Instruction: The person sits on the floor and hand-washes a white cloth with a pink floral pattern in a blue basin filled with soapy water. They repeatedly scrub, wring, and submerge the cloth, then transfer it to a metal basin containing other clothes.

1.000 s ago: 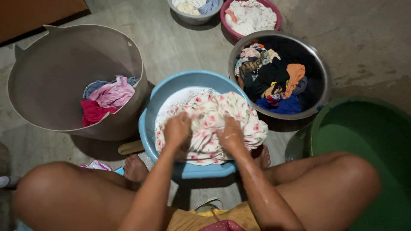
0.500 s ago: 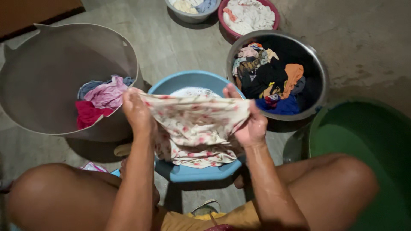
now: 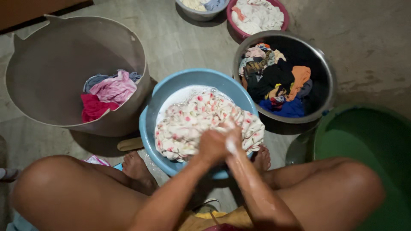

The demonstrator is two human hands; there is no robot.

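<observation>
both hands, left hand (image 3: 212, 145) and right hand (image 3: 231, 137), closed on the floral cloth (image 3: 192, 124), mid-scrub in the blue basin (image 3: 171, 85) (soapy); dark heap in the steel bowl (image 3: 325, 72) unwashed.

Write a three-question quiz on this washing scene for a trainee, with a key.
1. True or false: both hands are pressed together on the floral cloth in the blue basin.
2. Which holds the dark and orange clothes? A) the grey tub B) the metal bowl C) the green tub
3. Fill in: the pink and red clothes lie in the ____ tub.

Key
1. True: left hand and right hand meet on the cloth, soapy.
2. B, the metal bowl, beside the green tub.
3. Grey: the grey tub, left of the basin.
</observation>
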